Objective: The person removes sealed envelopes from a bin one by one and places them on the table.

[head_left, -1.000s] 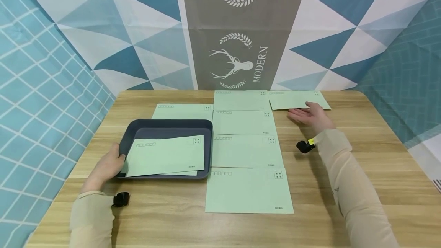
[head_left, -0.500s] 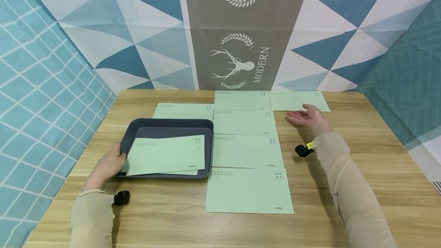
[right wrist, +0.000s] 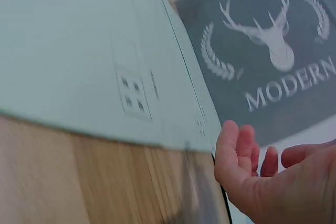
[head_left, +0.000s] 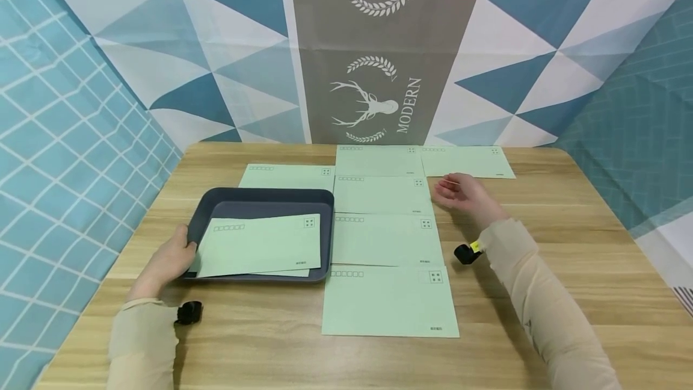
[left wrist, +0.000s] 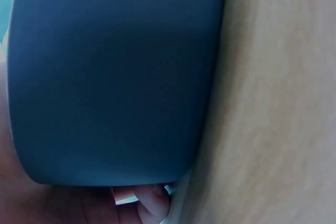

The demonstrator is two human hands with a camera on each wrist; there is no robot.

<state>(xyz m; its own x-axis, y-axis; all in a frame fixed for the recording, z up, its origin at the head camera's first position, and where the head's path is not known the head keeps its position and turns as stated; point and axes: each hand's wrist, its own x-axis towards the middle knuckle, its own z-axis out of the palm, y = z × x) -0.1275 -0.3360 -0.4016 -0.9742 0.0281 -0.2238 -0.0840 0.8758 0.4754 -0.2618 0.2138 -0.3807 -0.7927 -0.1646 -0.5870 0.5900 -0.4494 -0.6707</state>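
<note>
My left hand (head_left: pixel 169 257) grips the left side of a dark grey-blue tray (head_left: pixel 271 208), fingers curled at its wall (left wrist: pixel 115 87) in the left wrist view. Inside the tray lie overlapping pale green envelopes (head_left: pixel 260 245). My right hand (head_left: pixel 467 197), holding nothing, hovers with loosely bent fingers beside a column of laid-out envelopes (head_left: pixel 390 303). Another envelope (head_left: pixel 468 162) lies flat at the table's back right, just beyond that hand. From the right wrist, the fingers of the hand (right wrist: pixel 273 182) show near the edge of the envelopes (right wrist: pixel 105 51).
One more envelope (head_left: pixel 287 176) is partly hidden behind the tray. The wooden table (head_left: pixel 260 342) ends at a patterned backdrop (head_left: pixel 373 35) with deer and "MODERN" prints. Small black wrist cameras (head_left: pixel 467 254) stick out from both sleeves.
The envelope at the back right has settled flat, released from my right hand. That hand has drawn left and a little toward me. My left hand and the tray stay put.
</note>
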